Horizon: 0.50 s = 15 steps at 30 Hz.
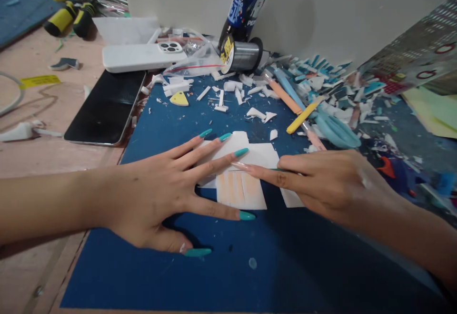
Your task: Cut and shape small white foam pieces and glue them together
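White paper pieces (262,152) lie on the blue cutting mat (232,280), near its middle, in the head view. Just below them, between the two hands, is a small card with pale orange stripes (233,190). Left hand (157,190) is spread wide, its grip released, with the longer fingers over the white paper. Right hand (332,180) stretches its index finger to the paper, tip close to a left finger; its other fingers are curled, and I cannot tell whether this grip holds something. Behind are white scraps (262,114), light-blue-handled scissors (337,130), a wire spool (248,55) and a white smartphone (135,57).
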### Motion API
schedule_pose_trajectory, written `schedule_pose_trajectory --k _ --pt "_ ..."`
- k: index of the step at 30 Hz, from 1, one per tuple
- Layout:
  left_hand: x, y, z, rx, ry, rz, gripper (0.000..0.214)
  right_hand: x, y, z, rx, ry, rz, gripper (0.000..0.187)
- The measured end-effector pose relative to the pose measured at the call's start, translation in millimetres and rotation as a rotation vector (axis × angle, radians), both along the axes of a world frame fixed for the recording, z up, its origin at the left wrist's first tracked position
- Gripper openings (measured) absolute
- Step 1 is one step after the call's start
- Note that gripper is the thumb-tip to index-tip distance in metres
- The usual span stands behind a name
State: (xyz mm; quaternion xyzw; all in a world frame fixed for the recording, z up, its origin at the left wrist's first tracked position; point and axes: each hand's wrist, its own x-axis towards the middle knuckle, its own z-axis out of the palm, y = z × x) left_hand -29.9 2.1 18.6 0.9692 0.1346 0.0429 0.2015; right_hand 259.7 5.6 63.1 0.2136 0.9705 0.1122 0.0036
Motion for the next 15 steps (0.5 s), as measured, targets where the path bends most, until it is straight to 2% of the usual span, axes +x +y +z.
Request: schedule_pose_trajectory --k 4,10,15 --pt "0.2 0.3 0.6 -0.010 -0.010 -0.001 0.067 -0.5 2.6 -2.3 -0.014 0.026 0.022 0.055" --pt "1.0 -0.1 1.6 -0.020 -0.040 0.000 0.065 7.4 4.4 -13.9 -0.038 0.076 0.007 0.064" --pt "0.7 0.7 1.5 -0.022 -0.028 -0.004 0.065 6.8 5.4 -13.4 -0.035 0.076 0.028 0.057"
